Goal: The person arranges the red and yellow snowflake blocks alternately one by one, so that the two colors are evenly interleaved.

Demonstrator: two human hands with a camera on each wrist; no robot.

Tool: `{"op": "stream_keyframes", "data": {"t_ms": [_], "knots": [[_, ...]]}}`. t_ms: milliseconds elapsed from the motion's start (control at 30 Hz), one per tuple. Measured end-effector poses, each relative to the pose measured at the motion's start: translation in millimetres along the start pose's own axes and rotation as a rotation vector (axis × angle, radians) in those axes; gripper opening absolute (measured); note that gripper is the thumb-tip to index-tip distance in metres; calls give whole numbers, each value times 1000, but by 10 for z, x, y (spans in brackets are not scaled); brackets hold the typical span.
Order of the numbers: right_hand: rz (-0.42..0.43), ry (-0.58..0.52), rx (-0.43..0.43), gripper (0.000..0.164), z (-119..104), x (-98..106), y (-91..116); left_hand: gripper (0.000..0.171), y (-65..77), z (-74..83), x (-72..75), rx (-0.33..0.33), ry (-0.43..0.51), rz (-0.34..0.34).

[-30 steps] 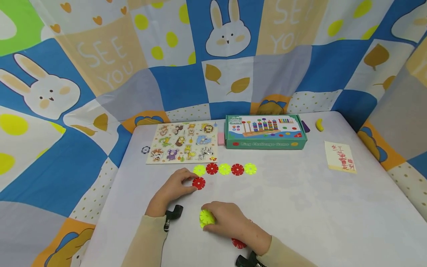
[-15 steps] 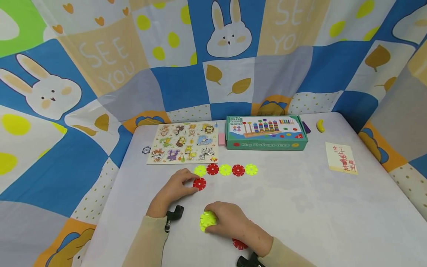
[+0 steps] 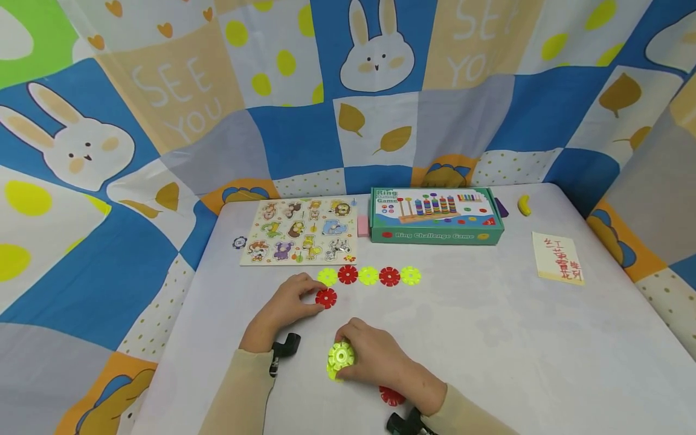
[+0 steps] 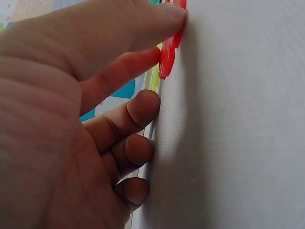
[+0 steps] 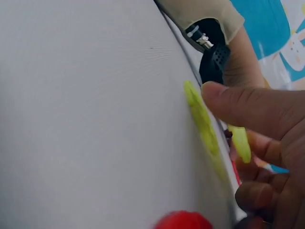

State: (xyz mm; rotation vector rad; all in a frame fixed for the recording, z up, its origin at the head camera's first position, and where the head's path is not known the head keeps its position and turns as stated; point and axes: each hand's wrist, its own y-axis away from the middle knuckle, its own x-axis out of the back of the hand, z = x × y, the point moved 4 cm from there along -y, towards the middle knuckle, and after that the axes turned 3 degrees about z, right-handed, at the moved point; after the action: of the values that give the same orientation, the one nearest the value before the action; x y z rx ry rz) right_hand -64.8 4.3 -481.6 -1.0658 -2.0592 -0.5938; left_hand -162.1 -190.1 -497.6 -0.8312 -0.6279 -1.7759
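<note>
My left hand (image 3: 287,302) has its thumb and index finger at the edges of a red interlocking disc (image 3: 326,298), pinching it just below the left end of a row; the other fingers are curled in the left wrist view. My right hand (image 3: 375,353) holds a yellow-green interlocking disc (image 3: 341,355) between thumb and fingers. Beneath it, more yellow-green discs (image 5: 202,119) lie on the table, partly hidden in the head view. The row alternates a yellow-green disc (image 3: 327,277), a red disc (image 3: 348,274) and so on. Another red disc (image 3: 391,396) lies by the right wrist.
Behind the row lies an animal puzzle board (image 3: 299,232). A green Ring Challenge Game box (image 3: 437,216) stands beside it, with a pink block (image 3: 363,227) between them. To the right are a toy banana (image 3: 524,205) and a paper note (image 3: 558,258) with red writing.
My right hand has shifted slightly away from me, and the yellow-green disc in it now shows apart from those beneath. My left hand stays on the red disc.
</note>
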Motion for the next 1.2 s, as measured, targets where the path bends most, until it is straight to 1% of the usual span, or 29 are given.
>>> {"op": "stream_keyframes", "data": {"t_ms": [100,200,500,667,800,933,1067,1200], "knots": [[12,-17,12,49,-45,66,19,34,4,1,-2,12,-15,-1],[41,-22,42,50,-96,156,41,34,9,8,1,20,-16,4],[198,-79,142,50,-180,498,83,34,0,20,1,7,-19,12],[295,-51,160,52,-178,667,42,34,-4,24,2,-2,-29,13],[343,-31,148,52,-131,763,-46,35,-2,29,10,1,-38,8],[366,7,112,52,-46,812,-180,34,-3,32,19,2,-39,8],[355,59,55,54,46,809,-315,35,-3,31,12,-5,-44,6],[329,83,-8,57,128,761,-448,35,1,22,6,-10,-37,8]]}}
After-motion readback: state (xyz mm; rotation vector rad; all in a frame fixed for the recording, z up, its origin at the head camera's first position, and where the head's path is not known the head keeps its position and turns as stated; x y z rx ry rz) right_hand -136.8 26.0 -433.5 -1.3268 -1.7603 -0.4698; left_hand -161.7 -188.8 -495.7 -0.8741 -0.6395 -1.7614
